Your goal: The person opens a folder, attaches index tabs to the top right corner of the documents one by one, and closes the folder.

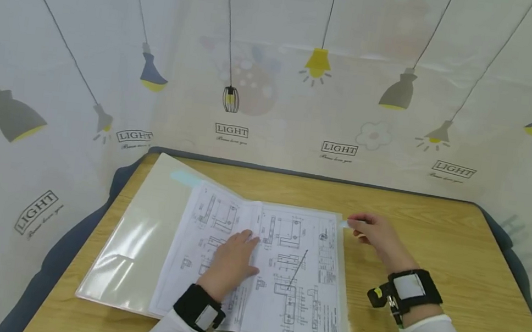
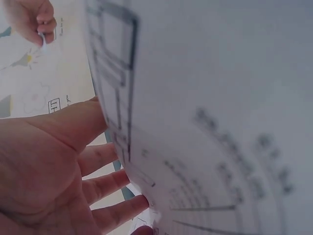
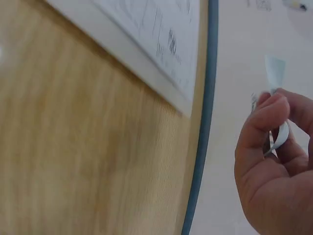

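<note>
A folder point(image 1: 134, 238) with pale covers lies spread on the table, holding white sheets of technical drawings point(image 1: 296, 302). My left hand point(image 1: 229, 264) rests on the sheets near the fold, its fingers extended. The left wrist view shows that left hand point(image 2: 54, 171) with fingers spread against a curving printed page point(image 2: 220, 88). Beyond the folder's top right corner, my right hand point(image 1: 372, 232) pinches a small pale blue paper strip point(image 3: 276, 71) between thumb and fingers. One end of the strip sticks up past the fingertips, and the other end curls down inside the hand.
Another light blue strip point(image 1: 186, 178) shows at the top of the folder's left cover. The wooden table point(image 1: 437, 231) has a dark blue edge point(image 1: 305, 174) at the back. A pale cloth point(image 1: 281, 79) printed with lamps surrounds it.
</note>
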A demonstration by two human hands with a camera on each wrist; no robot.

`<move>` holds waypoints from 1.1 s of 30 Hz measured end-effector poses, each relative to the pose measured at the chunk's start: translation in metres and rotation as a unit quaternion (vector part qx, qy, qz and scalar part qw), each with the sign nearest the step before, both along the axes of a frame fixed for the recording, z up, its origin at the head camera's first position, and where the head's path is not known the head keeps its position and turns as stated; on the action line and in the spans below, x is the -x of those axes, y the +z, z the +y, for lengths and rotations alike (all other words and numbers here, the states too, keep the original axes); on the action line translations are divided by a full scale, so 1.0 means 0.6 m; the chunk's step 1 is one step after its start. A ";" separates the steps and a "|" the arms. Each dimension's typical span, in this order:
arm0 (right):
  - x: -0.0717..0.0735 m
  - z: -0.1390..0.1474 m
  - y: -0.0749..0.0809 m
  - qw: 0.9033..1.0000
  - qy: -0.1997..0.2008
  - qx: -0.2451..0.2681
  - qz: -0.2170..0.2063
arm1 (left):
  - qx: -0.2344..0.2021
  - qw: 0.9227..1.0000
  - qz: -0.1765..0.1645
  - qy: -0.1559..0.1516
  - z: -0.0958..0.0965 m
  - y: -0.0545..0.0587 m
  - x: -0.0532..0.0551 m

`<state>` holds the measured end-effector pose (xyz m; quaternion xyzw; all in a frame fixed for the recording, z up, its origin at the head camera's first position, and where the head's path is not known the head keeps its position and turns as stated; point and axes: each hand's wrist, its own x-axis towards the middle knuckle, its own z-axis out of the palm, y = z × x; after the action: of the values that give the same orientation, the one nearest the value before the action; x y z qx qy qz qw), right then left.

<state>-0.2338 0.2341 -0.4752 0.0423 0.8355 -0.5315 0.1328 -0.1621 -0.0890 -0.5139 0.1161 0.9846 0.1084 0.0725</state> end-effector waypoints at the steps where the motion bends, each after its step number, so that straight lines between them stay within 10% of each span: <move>1: 0.011 0.003 -0.002 1.000 0.000 -0.001 -0.008 | 0.000 1.000 0.002 -0.002 0.001 0.001 0.000; 11: 0.069 -0.003 -0.040 0.998 -0.018 0.003 -0.055 | -0.002 1.000 0.002 -0.009 0.000 0.007 -0.004; 33: 0.092 -0.036 -0.078 0.994 -0.072 -0.082 -0.032 | 0.005 1.000 0.007 -0.008 -0.001 0.004 -0.003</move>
<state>-0.2889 0.2123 -0.5218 0.1295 0.8663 -0.4681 0.1168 -0.1606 -0.0897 -0.5112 0.1243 0.9847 0.1023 0.0670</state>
